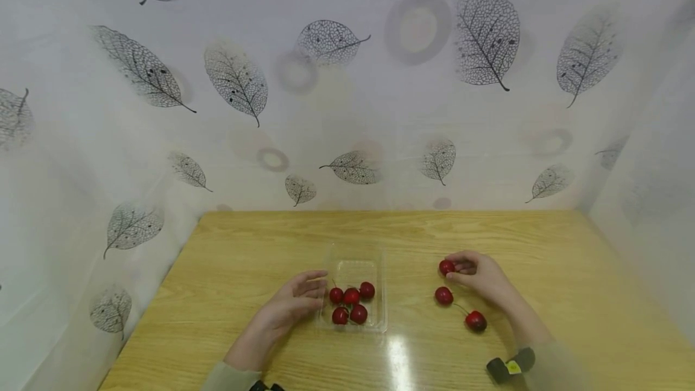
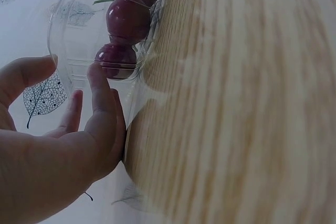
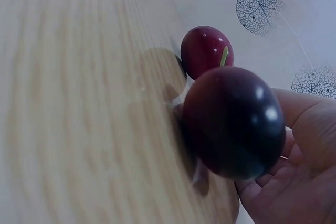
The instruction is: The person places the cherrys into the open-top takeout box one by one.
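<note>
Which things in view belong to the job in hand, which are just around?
In the job:
- clear container
- five cherries inside
- cherry in fingers of right hand
- two loose cherries
- left hand, beside container

Just around:
- wooden table
- leaf-print sheet
- black wrist strap

Clear plastic rectangular box (image 1: pixel 355 268): free room within its far half, five round red cherries (image 1: pixel 351 297) obstructing its near half, bare left hand (image 1: pixel 288 305) blocking its left wall. Passage along its right: strip of yellow wood-grain tabletop (image 1: pixel 409 294), bounded by two loose dark-red round cherries (image 1: pixel 443 295) and right hand (image 1: pixel 482 277).
</note>
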Demonstrator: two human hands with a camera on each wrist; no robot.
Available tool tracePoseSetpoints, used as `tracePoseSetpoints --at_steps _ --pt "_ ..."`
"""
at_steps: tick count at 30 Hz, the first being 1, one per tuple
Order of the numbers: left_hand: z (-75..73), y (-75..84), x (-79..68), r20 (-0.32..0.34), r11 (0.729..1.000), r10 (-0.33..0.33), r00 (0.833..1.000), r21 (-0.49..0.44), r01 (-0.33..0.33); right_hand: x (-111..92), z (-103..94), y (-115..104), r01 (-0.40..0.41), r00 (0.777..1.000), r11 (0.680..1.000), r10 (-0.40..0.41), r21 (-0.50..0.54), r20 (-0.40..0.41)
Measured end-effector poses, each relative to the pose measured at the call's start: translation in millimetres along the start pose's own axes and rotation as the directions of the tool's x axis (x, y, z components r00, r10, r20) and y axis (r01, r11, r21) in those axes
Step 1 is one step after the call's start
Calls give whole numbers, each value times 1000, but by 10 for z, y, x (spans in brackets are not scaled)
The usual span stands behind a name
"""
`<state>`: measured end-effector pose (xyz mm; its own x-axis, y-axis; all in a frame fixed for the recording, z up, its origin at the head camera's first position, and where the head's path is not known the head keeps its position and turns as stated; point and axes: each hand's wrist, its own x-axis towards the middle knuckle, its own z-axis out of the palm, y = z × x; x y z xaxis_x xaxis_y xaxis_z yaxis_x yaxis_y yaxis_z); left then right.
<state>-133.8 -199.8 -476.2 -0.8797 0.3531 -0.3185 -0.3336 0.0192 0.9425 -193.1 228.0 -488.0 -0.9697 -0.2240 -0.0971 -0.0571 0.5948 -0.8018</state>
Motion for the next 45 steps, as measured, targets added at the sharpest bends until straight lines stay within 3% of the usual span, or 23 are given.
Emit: tracePoseSetpoints --at_steps 18,45 --pt "-12 -19 20 14 1000 -6 1000 -9 6 -11 9 -50 4 1000 1000 -4 -15 -15" --pt "-5 -12 20 8 1000 -7 1000 -20 7 26 215 -459 54 998 997 -53 46 -12"
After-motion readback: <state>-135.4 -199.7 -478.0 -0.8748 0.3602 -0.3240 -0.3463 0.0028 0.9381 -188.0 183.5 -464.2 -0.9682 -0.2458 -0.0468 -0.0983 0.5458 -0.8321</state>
